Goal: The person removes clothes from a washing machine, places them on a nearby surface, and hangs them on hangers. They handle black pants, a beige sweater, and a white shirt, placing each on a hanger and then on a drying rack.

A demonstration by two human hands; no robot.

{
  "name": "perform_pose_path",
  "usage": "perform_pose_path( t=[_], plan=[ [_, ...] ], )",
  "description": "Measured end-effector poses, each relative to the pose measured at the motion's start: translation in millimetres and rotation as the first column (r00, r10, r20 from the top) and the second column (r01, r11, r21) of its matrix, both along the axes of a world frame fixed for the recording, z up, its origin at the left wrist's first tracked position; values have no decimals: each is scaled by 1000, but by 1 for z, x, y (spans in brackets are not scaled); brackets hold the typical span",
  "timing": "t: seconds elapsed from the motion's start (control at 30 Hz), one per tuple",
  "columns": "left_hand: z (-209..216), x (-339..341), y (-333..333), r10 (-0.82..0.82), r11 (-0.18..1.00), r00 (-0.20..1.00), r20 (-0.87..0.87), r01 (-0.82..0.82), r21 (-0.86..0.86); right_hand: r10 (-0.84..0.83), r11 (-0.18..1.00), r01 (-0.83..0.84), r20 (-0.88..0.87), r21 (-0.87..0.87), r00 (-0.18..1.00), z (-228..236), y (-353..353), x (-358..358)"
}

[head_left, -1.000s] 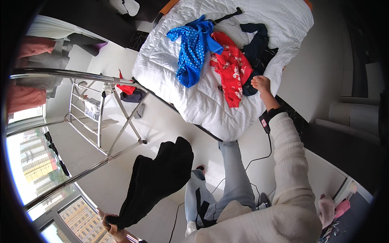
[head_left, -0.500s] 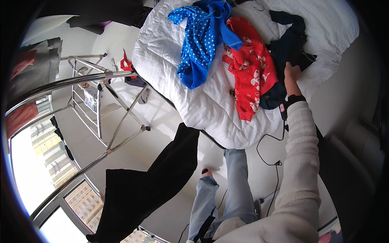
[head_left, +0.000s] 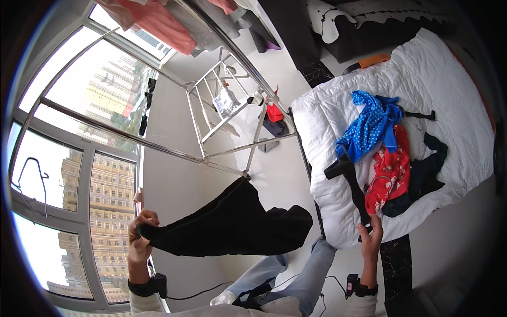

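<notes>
A dark, limp black garment (head_left: pixel 227 227) hangs out sideways from my left hand (head_left: pixel 142 235), whose fingers are closed round one bunched end. It spreads to the right above my legs, and its exact kind is unclear. In my right hand (head_left: pixel 372 232) is a black clothes hanger (head_left: pixel 355 185), gripped by its lower end at the bed's near edge. Beyond that hand lie a red garment with white figures (head_left: pixel 393 169), a blue garment with white dots (head_left: pixel 367 129) and a dark garment (head_left: pixel 425 174).
A white quilt (head_left: pixel 332 222) covers the bed at the right. Metal rails (head_left: pixel 132 140) cross from the left, with pink clothing (head_left: pixel 163 26) overhead. A folding metal rack (head_left: pixel 203 113) stands on the floor. Another black hanger (head_left: pixel 421 114) lies on the quilt. A window hanger (head_left: pixel 39 185) hangs left.
My view has swung left toward the window. My right hand has drawn back from the dark garment and now holds a hanger. My left hand has come into view with the black garment.
</notes>
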State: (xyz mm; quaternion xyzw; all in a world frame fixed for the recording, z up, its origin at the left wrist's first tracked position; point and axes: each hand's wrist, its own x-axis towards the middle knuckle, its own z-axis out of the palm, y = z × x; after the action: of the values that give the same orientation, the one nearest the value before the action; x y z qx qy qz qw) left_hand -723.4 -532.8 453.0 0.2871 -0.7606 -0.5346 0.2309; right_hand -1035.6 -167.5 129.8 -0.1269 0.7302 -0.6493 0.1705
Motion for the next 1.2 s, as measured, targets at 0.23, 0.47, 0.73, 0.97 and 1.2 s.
perform_pose_path(
  t=[0.23,0.47,0.73,0.97,1.2],
  plan=[
    [22,109,-27,-211,973,972,-100,199,-120,221,949,-281,-331,-144,917,154,-156,174],
    [17,166,-67,-392,914,900,-192,357,-193,363,915,-401,-369,-32,856,220,-183,308],
    [37,205,-68,-366,914,917,-160,321,-249,420,906,-411,-97,105,902,266,-165,325],
    [58,221,-59,-361,877,925,-118,293,-381,219,903,-400,-630,-159,745,368,-217,345],
    [70,246,-49,-392,873,913,-116,329,-359,612,615,-742,-431,-268,663,381,-288,386]
  ],
)
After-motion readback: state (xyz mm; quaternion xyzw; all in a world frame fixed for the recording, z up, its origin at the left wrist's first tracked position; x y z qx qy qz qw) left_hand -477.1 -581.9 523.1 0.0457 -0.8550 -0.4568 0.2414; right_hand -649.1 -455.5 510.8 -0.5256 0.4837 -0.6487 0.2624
